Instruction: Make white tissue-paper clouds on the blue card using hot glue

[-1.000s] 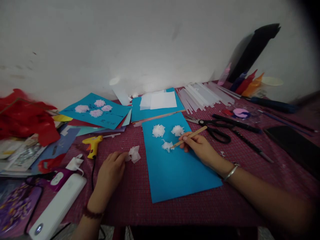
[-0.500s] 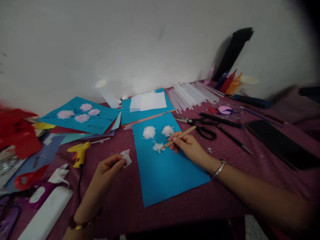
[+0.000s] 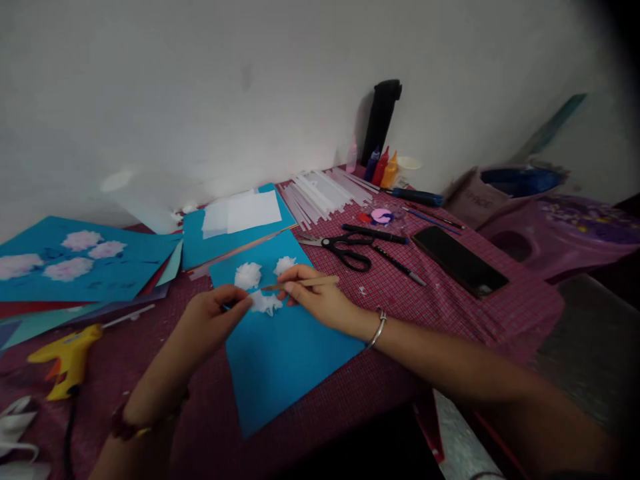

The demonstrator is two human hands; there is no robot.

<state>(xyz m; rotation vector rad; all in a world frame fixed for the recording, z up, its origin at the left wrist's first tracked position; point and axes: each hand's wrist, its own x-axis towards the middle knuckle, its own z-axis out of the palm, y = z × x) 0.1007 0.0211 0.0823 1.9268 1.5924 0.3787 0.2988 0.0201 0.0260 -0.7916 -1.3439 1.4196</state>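
Observation:
My left hand [image 3: 223,312] pinches a small piece of white tissue paper [image 3: 257,300] over the blue sheet [image 3: 280,367]. My right hand [image 3: 315,297] is closed round a flat wooden stick [image 3: 320,281], and the stick's tip meets the tissue piece. Just under it sits a partly built white tissue tuft [image 3: 273,307], which the piece overlaps in view. Two fuller white tissue puffs are on the same sheet: one puff [image 3: 248,275] at the left, the other puff [image 3: 285,265] partly behind my right fingers.
Right of the sheet lie black scissors [image 3: 345,252], a marker [image 3: 375,233] and a phone [image 3: 460,261]. White strips [image 3: 325,193] and paint bottles [image 3: 383,167] stand near the wall. At left are a yellow glue gun [image 3: 73,357] and a blue sheet with pinkish puffs [image 3: 135,267].
My left hand has brought the tissue piece from beside the sheet over to the unfinished tuft. The stick's tip now meets that piece. The view has swung to the right.

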